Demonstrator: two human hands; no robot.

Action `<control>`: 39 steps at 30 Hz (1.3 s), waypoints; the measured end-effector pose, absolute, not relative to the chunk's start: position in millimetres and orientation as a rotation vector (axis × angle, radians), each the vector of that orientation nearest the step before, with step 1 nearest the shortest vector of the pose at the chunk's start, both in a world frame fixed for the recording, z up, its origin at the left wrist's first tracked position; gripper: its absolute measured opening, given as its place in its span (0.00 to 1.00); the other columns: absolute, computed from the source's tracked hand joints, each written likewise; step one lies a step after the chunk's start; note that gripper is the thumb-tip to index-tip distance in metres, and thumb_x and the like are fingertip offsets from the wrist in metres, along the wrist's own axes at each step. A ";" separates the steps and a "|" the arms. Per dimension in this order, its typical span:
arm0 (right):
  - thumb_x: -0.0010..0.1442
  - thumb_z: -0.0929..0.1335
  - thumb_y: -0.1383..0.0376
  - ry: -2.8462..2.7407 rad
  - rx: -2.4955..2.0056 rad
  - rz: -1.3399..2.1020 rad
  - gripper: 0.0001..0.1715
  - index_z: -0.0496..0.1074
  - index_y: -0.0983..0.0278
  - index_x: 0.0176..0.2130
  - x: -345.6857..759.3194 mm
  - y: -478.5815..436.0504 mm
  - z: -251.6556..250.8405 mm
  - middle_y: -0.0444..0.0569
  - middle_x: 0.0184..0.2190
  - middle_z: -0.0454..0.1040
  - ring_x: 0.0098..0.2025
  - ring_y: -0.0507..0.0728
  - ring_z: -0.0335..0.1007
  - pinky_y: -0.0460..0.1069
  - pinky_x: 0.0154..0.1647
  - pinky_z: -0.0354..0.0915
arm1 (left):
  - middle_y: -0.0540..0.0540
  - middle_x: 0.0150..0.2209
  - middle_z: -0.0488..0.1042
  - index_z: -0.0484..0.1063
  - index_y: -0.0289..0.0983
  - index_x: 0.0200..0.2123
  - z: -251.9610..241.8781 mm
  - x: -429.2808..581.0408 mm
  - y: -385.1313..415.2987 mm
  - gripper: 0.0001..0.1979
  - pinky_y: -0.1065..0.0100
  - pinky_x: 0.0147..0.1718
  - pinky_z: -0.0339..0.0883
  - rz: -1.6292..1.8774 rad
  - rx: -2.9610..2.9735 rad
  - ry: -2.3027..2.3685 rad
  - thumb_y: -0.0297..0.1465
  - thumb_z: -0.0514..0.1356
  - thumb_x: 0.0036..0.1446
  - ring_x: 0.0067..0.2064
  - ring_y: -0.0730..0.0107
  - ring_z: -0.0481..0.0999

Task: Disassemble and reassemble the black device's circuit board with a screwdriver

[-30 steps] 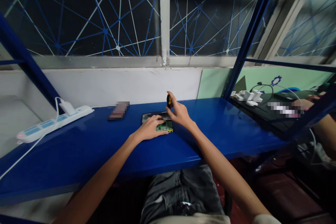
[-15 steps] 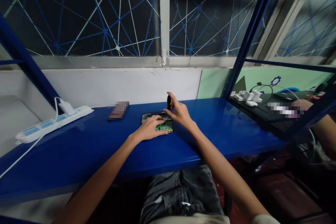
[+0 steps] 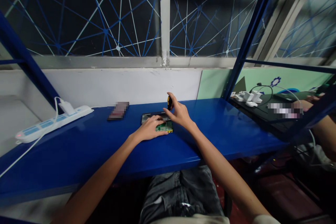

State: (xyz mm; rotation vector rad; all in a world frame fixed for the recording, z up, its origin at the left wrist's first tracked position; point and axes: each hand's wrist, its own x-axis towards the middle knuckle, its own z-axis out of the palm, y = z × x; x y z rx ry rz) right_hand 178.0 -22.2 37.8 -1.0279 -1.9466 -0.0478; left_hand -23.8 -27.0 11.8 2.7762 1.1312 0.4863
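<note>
My left hand (image 3: 150, 128) lies over a green circuit board (image 3: 166, 126) with a yellow strip on its near edge. Its fingers rest across the board and its thumb is along the near side, holding it against the table. In my right hand (image 3: 180, 112) is an upright screwdriver (image 3: 169, 103) with a black and yellow handle. The index finger reaches over the handle's top and the thumb is beside it; the shaft points down at the board, its tip too small to make out. Behind the board lies a dark flat tray or case (image 3: 147, 116), partly covered by my left hand.
The blue table (image 3: 110, 154) carries a blurred-out phone-like object (image 3: 118, 111) and a white power strip (image 3: 55, 124) with a plug and cable at left. Blue frame posts stand on both sides. At right, another person's arm (image 3: 322, 126) is by a black table with white chargers (image 3: 250, 97).
The screwdriver handle has turned a little, showing more yellow, and my right thumb and fingers have shifted slightly around it. My left hand and the board have stayed in place.
</note>
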 end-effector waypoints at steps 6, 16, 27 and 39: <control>0.59 0.62 0.62 -1.949 -1.054 0.002 0.40 0.46 0.60 0.67 178.9 -20.8 37.9 0.47 0.31 0.74 0.29 0.56 0.69 0.50 0.32 0.61 | 0.39 0.56 0.67 0.71 0.41 0.56 10.5 -25.0 -26.4 0.33 0.53 0.56 0.59 0.477 2.754 1.147 0.56 0.57 0.56 0.58 0.48 0.65; 0.60 0.62 0.63 -1.958 -1.095 -0.025 0.41 0.43 0.60 0.68 178.2 -25.0 41.2 0.46 0.30 0.74 0.28 0.56 0.69 0.49 0.31 0.60 | 0.39 0.57 0.67 0.71 0.40 0.55 11.7 -24.1 -27.6 0.33 0.53 0.56 0.60 0.482 2.744 1.153 0.55 0.57 0.55 0.58 0.47 0.64; 0.56 0.61 0.64 -1.974 -0.986 0.066 0.43 0.44 0.60 0.67 179.7 -21.2 40.3 0.47 0.35 0.73 0.31 0.56 0.69 0.50 0.34 0.63 | 0.38 0.57 0.67 0.71 0.39 0.56 13.3 -23.3 -27.8 0.32 0.53 0.56 0.60 0.456 2.759 1.140 0.55 0.57 0.56 0.59 0.48 0.64; 0.59 0.62 0.63 -1.973 -1.080 -0.011 0.41 0.44 0.58 0.68 178.2 -23.7 40.5 0.47 0.33 0.74 0.29 0.56 0.68 0.50 0.32 0.62 | 0.40 0.56 0.68 0.71 0.42 0.55 11.9 -24.0 -27.0 0.31 0.53 0.56 0.59 0.495 2.758 1.128 0.55 0.58 0.56 0.57 0.49 0.66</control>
